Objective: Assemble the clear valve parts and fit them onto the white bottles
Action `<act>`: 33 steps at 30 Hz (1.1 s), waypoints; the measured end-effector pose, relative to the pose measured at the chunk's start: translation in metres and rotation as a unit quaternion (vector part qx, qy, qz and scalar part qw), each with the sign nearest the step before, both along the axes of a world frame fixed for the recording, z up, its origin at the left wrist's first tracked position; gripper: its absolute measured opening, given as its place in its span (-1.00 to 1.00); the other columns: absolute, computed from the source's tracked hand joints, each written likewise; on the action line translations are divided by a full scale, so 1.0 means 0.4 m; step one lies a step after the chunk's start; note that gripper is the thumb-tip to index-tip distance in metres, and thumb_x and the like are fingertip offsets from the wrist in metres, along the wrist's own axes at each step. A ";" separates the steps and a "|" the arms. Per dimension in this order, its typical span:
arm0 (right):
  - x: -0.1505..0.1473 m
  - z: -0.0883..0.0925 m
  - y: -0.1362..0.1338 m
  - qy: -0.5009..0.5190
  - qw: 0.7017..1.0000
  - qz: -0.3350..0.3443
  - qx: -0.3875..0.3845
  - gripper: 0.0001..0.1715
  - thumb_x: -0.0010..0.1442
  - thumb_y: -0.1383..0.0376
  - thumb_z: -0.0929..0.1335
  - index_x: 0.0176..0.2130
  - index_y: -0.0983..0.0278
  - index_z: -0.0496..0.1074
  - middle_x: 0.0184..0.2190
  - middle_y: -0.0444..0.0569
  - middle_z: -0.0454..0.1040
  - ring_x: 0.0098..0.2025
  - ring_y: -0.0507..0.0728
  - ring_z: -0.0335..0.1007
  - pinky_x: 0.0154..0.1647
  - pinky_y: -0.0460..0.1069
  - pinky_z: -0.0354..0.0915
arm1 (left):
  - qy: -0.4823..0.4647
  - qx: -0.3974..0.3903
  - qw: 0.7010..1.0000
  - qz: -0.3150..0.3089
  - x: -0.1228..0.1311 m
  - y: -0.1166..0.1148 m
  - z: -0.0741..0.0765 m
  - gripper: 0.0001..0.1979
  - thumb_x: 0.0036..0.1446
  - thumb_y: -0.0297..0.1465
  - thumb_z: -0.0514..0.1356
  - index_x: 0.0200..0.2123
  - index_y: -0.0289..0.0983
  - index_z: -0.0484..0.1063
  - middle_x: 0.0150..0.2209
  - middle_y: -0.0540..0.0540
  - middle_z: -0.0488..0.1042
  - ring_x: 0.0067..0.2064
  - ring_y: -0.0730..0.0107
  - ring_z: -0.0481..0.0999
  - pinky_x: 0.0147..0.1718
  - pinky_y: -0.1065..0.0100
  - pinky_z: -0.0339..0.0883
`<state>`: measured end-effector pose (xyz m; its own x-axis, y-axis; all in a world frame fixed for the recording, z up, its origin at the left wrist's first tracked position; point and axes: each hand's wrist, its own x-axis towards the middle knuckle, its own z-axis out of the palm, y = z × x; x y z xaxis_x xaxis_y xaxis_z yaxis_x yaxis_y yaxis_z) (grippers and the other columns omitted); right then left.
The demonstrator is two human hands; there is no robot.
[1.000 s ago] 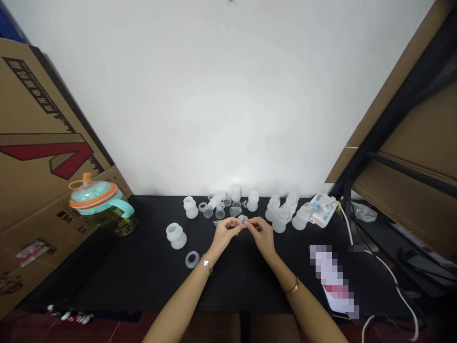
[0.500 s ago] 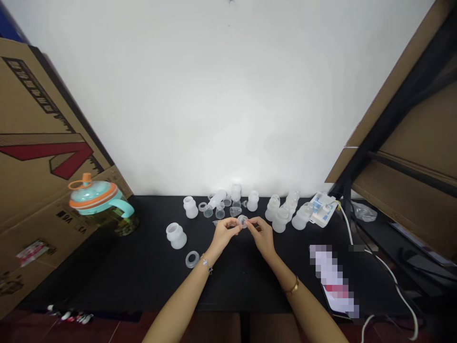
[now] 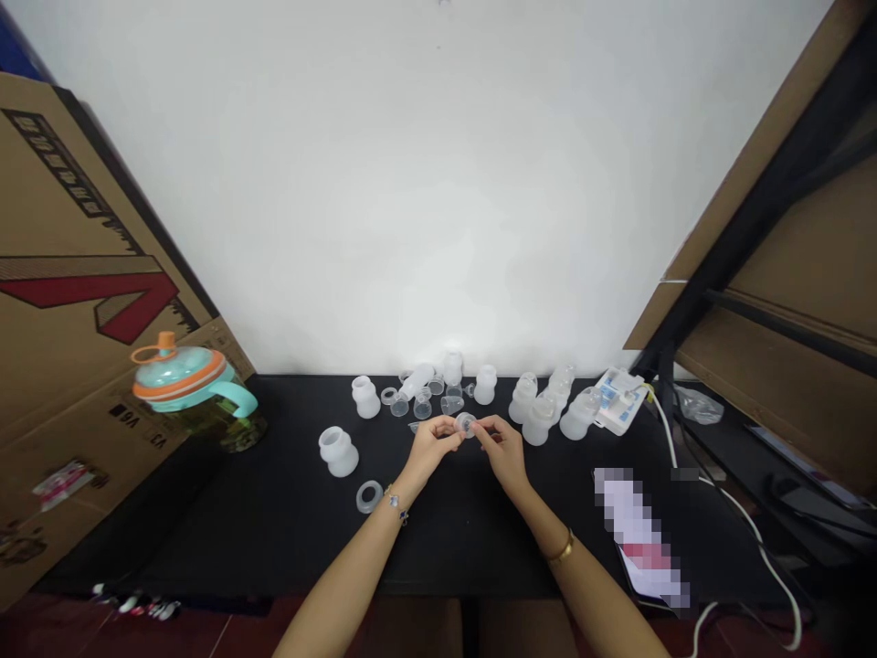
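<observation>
Between the fingertips of my left hand (image 3: 435,440) and my right hand (image 3: 501,445) is a small, clear round bottle part (image 3: 466,424), pinched from both sides above the black table (image 3: 294,539). Its exact kind is too small to tell. Left of my hands stand two open white bottles, one nearer (image 3: 339,453) and one farther back (image 3: 365,398). A translucent ring (image 3: 370,496) lies beside my left wrist. Behind my hands are several clear caps (image 3: 422,404) and a white bottle lying on its side (image 3: 417,382). Several capped bottles (image 3: 540,420) stand to the right.
A large jug with a turquoise lid (image 3: 192,375) stands at the left by a cardboard box (image 3: 82,274). At the right lie a phone (image 3: 644,539) with a blurred screen, a white box (image 3: 620,402) and a white cable (image 3: 746,521). The wall (image 3: 438,183) rises behind.
The small clear part has tilted slightly between my fingertips. Both hands have kept almost the same place, and the bottles have not moved.
</observation>
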<state>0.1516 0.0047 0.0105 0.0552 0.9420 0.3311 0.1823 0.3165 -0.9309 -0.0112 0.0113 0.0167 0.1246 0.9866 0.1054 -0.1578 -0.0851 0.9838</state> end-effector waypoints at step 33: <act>-0.004 -0.006 0.003 0.067 0.997 0.025 -0.040 -0.55 0.12 -0.09 0.45 -0.36 0.25 0.55 -0.46 -0.06 0.50 -0.47 0.09 0.36 -0.53 -0.05 0.32 | 0.001 -0.007 1.000 -0.009 -0.002 -0.001 -0.007 -0.79 -0.08 -0.28 0.41 -0.42 -0.30 0.59 -0.43 -0.07 0.55 -0.41 0.43 0.46 -0.43 0.44 0.32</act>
<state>0.1500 0.0061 0.0081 0.0461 0.9680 0.2468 0.0401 0.2451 -0.9687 -0.0119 0.0111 0.0138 0.1418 0.9857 0.0913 -0.1581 -0.0685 0.9850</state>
